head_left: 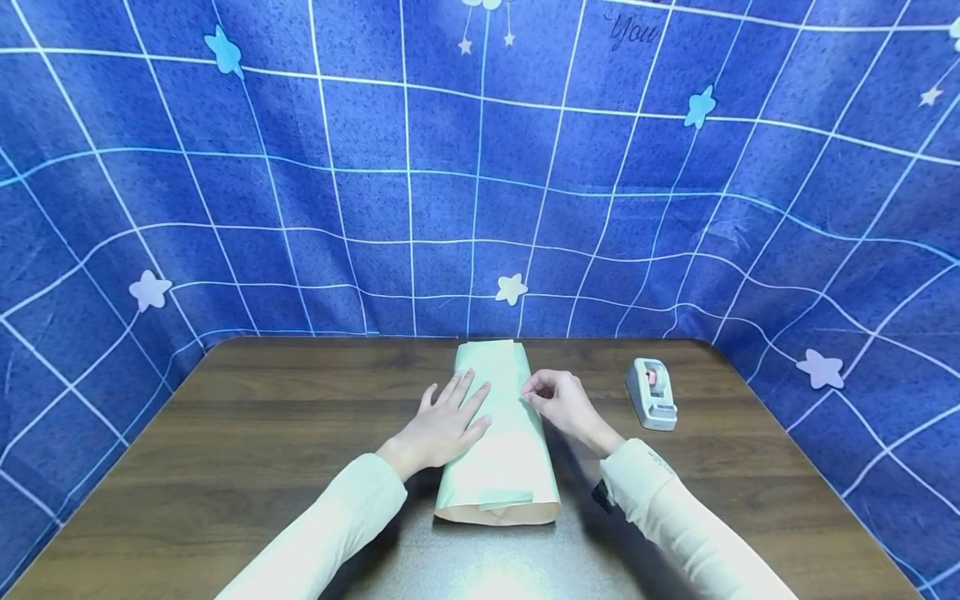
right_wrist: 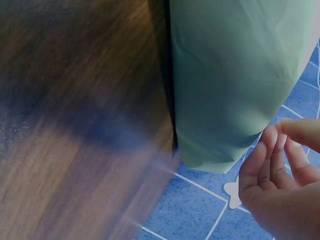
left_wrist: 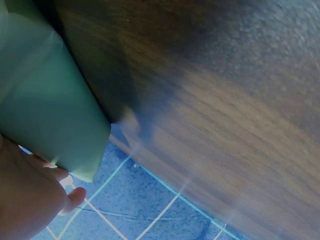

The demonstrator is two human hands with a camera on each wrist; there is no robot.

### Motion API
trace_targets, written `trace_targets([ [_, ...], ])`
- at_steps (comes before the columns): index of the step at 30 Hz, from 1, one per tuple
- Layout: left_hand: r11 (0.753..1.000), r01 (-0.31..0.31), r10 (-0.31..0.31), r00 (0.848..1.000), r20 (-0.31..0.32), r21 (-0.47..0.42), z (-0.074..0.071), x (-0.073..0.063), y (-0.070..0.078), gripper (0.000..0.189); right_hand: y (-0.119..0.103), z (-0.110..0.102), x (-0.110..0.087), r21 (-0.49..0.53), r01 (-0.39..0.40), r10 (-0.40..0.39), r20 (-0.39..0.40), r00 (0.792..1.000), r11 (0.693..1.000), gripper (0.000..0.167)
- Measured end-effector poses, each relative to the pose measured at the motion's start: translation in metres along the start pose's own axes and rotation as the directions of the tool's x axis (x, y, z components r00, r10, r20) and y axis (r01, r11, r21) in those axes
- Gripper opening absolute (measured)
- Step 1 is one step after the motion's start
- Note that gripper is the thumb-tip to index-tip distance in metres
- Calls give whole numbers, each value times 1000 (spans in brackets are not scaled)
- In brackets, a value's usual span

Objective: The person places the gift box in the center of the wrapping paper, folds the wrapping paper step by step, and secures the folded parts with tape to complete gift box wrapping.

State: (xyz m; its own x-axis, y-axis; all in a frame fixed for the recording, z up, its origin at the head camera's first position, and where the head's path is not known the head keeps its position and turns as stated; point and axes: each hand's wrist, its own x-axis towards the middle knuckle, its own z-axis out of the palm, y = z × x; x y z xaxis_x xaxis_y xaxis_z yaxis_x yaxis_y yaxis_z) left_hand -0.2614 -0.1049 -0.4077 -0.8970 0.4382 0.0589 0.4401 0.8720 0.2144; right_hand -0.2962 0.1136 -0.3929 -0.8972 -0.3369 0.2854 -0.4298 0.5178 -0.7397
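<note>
A pale green paper package (head_left: 497, 442), long and flat, lies on the table with its lighter-edged end facing me. A lengthwise overlap runs along its top. My left hand (head_left: 444, 427) rests on its left side, fingers spread. On the other side, my right hand (head_left: 562, 404) has thumb and fingertips pinched together right at the overlap. Something small and thin appears between them; I cannot tell its kind. In the right wrist view, those pinching fingers (right_wrist: 265, 160) are beside the package's upper edge. The left wrist view shows the left hand partly hidden behind the package (left_wrist: 60, 110).
A white tape dispenser (head_left: 651, 394) with a roll in it stands to the right of the package. The wooden table (head_left: 300, 417) ends at the back against a blue curtain (head_left: 442, 200) with white lines and stars.
</note>
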Motion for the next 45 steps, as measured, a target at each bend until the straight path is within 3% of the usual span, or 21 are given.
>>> trace_targets([
  [3, 1000, -1, 1, 1000, -3, -2, 1, 1, -1, 58, 0, 1, 2, -5, 9, -9, 1, 1000, 1000, 7],
  [9, 1000, -2, 2, 1000, 0, 5, 4, 2, -3, 58, 1, 0, 5, -30, 81, -80, 38, 996, 996, 46],
  [17, 1000, -12, 12, 1000, -8, -6, 6, 4, -5, 59, 0, 1, 7, -28, 47, -47, 17, 999, 998, 29],
  [28, 1000, 8, -8, 1000, -3, 12, 10, 5, -7, 60, 0, 4, 13, -107, 67, -66, 18, 998, 992, 37],
  [37, 1000, 6, -6, 1000, -11, 11, 9, 5, -6, 60, -7, 4, 20, -232, 101, -98, 24, 995, 967, 39],
  [45, 1000, 0, 0, 1000, 2, -8, 2, 2, -2, 58, -16, 5, 23, -339, -6, 29, 63, 998, 941, 44],
])
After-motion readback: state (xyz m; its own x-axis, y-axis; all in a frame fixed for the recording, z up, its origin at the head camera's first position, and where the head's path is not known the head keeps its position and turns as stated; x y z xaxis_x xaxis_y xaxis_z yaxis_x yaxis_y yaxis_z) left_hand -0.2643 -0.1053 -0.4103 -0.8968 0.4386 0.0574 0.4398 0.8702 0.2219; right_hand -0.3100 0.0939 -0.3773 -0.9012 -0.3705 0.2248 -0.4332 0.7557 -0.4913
